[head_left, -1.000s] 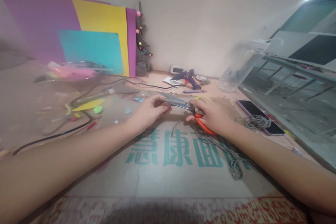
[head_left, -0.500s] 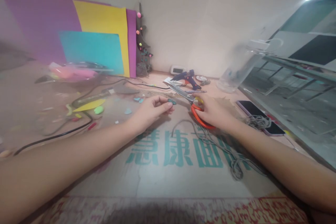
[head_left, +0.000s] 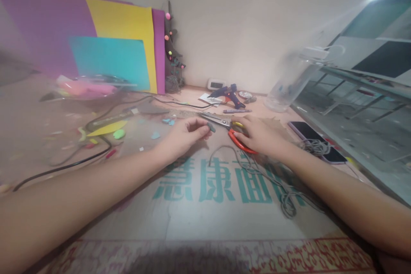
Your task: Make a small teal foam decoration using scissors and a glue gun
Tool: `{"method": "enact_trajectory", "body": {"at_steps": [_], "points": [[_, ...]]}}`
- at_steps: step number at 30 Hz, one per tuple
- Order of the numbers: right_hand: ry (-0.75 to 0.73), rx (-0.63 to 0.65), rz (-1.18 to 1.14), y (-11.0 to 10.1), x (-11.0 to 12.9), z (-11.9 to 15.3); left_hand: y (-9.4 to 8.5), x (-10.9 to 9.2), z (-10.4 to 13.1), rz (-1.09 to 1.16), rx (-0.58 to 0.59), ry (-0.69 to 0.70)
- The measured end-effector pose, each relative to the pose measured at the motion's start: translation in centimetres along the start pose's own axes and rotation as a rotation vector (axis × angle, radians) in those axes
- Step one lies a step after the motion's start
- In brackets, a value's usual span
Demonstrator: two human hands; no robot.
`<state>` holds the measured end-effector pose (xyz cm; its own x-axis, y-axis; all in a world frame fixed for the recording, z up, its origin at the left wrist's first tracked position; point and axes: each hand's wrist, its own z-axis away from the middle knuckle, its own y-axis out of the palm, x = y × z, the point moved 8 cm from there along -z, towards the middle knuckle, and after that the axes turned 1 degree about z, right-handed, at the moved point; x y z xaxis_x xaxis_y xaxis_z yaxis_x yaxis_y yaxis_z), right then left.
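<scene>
Between the thumb and fingers of my left hand (head_left: 195, 130) is pinched a small dark green piece (head_left: 211, 127); its exact kind is too small to make out. My right hand (head_left: 257, 132) grips a pair of scissors (head_left: 241, 140) by its orange-red and yellow handles. The metal blades point left, lying just behind the green piece and close to my left fingertips. Below my hands, a thin grey cord (head_left: 257, 167) runs loosely over a sheet printed with large green characters (head_left: 215, 182).
A dark blue glue gun (head_left: 229, 93) rests at the back beside a small white clock (head_left: 216, 84). At right are a phone (head_left: 316, 143) with bundled cord on it and a clear plastic jug (head_left: 285, 81). Coloured foam sheets (head_left: 118, 60) lean at back left; scraps and a black cable (head_left: 64, 170) lie left.
The scissors have come down and left, their blades now lower and nearer my left fingers. The green piece has tilted slightly in my left hand.
</scene>
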<state>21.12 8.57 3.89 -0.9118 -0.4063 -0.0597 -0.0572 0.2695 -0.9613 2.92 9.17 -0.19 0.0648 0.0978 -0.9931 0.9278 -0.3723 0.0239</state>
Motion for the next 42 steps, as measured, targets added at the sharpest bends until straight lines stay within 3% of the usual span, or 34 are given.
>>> {"method": "enact_trajectory", "body": {"at_steps": [5, 9, 15, 23, 33, 42], "points": [[-0.068, -0.136, -0.225, -2.3, 1.7, 0.5, 0.4, 0.0, 0.1, 0.02, 0.05, 0.004], [-0.105, -0.176, -0.477, -2.8, 4.0, 1.5, 0.7, -0.8, 0.3, -0.094, 0.052, 0.057], [-0.069, -0.22, -0.606, -1.6, 4.9, 2.0, 1.7, -1.1, 1.1, -0.244, 0.067, 0.041], [0.089, -0.076, -0.911, 0.5, 3.7, 1.6, 2.1, -0.3, 1.2, -0.311, 0.149, 0.022], [0.065, -0.071, -0.88, 0.0, 4.3, 1.7, 1.7, -1.1, 1.5, -0.392, 0.092, 0.045], [0.112, -0.08, -0.929, 0.9, 3.5, 1.5, 1.6, -1.3, 1.1, -0.347, 0.112, 0.124]]}}
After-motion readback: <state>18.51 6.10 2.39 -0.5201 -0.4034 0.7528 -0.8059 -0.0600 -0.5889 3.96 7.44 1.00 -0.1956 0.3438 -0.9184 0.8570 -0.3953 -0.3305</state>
